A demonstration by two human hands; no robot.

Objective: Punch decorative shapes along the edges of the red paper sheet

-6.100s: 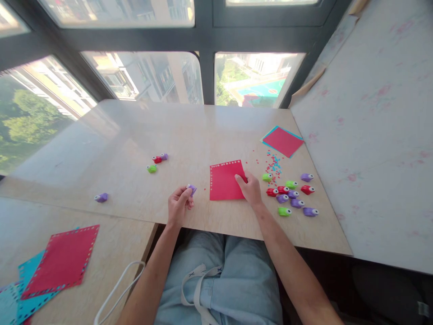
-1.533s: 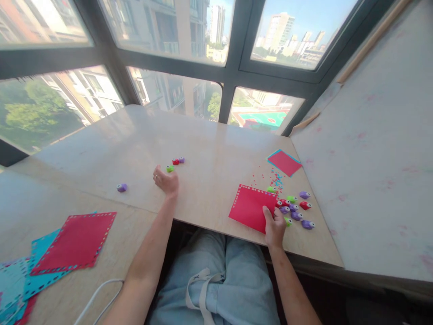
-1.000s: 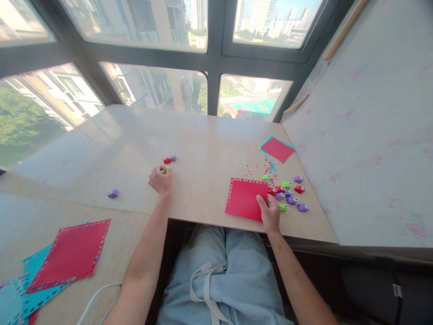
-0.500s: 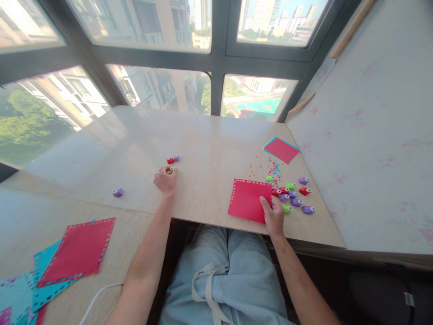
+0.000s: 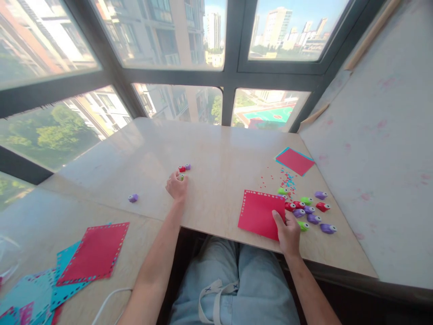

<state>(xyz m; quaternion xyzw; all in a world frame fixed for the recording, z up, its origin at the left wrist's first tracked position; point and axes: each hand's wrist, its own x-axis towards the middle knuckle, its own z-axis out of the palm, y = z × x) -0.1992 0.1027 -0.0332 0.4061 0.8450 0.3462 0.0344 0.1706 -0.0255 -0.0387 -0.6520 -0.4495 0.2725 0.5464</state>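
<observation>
My left hand is closed around a small green craft punch on the table. Just beyond it stand a red punch and a purple punch, side by side. Farther left sits another purple punch. My right hand grips the right edge of a red sheet of paper, thumb on top. Small holes line the sheet's far edge and part of its left edge. Several green, red and purple punches cluster at the right, beside my right hand.
Red and blue paper bits lie scattered beyond the red sheet. A small stack of red and blue sheets is at the back right. Punched red paper and blue sheets pile up at the left, near a white cable. Windows and a wall border the table.
The whole view has shifted, so everything sits lower and farther right. Against the table, my left hand on the green punch and my right hand with the red paper stay about where they were.
</observation>
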